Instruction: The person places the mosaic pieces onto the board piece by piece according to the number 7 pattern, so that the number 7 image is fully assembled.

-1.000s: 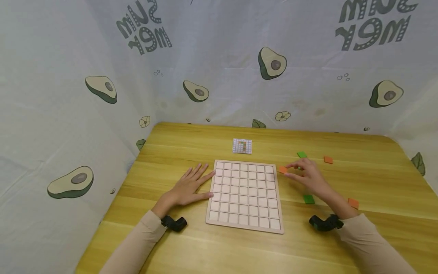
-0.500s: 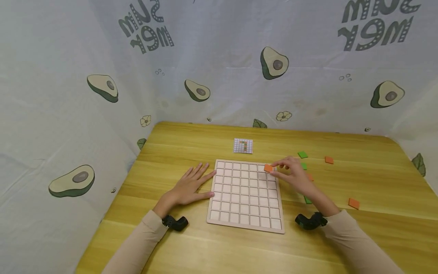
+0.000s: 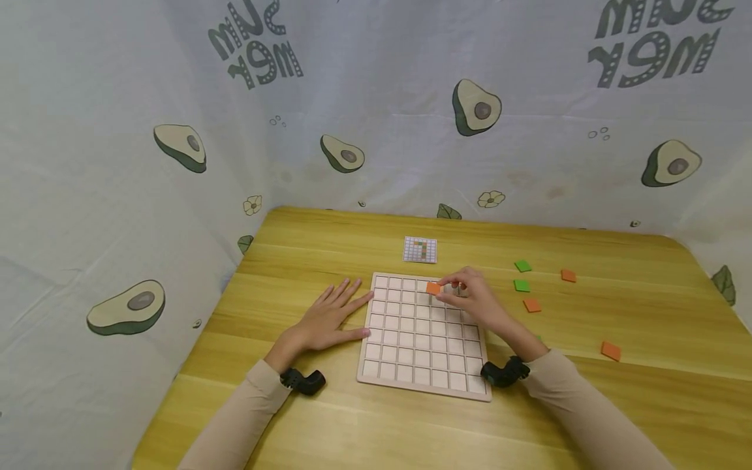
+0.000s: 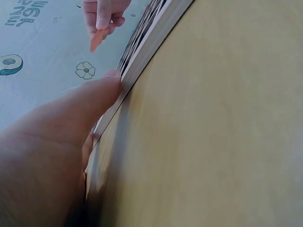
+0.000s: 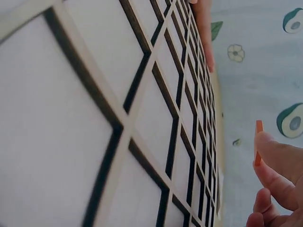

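Observation:
Over the top row of a pale wooden grid board (image 3: 405, 356), my right hand (image 3: 474, 301) pinches a thin orange square tile (image 3: 433, 288) between thumb and fingertips. In the right wrist view the tile (image 5: 258, 142) is seen edge-on, held above the board's cells. My left hand (image 3: 325, 321) lies with fingers spread on the table, its thumb and index fingertip touching the board's left edge. The left wrist view shows that thumb (image 4: 102, 92) against the board's side (image 4: 151, 52).
A small printed card (image 3: 420, 250) with a coloured grid pattern lies behind the board. To the right are loose green tiles (image 3: 521, 285) and orange tiles (image 3: 531, 305); one green tile is mostly hidden by the right forearm. A printed curtain (image 3: 388, 130) hangs behind the table (image 3: 317, 424).
My right hand has carried the orange tile leftward, from beside the board's right edge to over its top row. The left hand has stayed at the left edge.

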`<state>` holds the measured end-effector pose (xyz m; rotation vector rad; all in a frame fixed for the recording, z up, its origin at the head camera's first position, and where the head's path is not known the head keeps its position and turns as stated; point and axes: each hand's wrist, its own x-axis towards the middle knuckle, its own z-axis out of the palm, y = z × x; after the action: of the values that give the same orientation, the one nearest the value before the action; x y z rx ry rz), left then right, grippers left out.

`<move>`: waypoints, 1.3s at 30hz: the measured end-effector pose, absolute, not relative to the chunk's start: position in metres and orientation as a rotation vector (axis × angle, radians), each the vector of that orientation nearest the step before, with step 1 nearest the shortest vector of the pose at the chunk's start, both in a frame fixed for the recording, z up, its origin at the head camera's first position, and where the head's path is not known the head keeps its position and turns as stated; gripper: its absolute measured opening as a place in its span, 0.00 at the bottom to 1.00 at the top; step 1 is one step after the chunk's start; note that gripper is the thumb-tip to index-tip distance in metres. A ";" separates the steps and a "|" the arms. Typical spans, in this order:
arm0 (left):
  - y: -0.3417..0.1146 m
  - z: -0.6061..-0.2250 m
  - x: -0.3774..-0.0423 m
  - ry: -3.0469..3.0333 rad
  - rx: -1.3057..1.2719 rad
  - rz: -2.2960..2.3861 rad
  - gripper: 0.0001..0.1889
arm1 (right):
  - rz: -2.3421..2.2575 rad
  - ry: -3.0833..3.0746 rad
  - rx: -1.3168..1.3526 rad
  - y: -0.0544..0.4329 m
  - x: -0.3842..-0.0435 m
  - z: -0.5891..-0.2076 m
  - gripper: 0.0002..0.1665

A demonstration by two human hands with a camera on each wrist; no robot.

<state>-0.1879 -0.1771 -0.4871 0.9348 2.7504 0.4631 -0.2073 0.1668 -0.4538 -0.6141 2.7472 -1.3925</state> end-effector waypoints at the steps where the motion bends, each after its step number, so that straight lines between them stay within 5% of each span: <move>1: -0.177 -0.487 -0.188 2.750 0.939 0.468 0.42 | -1.405 2.738 -0.625 0.164 -0.208 -0.455 0.12; 39: -0.176 -0.486 -0.186 2.768 0.952 0.475 0.42 | -1.360 2.651 -0.604 0.127 -0.218 -0.470 0.09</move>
<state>-0.1863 -0.1760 -0.4864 0.9516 2.7679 0.4750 -0.2181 0.1269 -0.4703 -0.6037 2.6508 -1.3596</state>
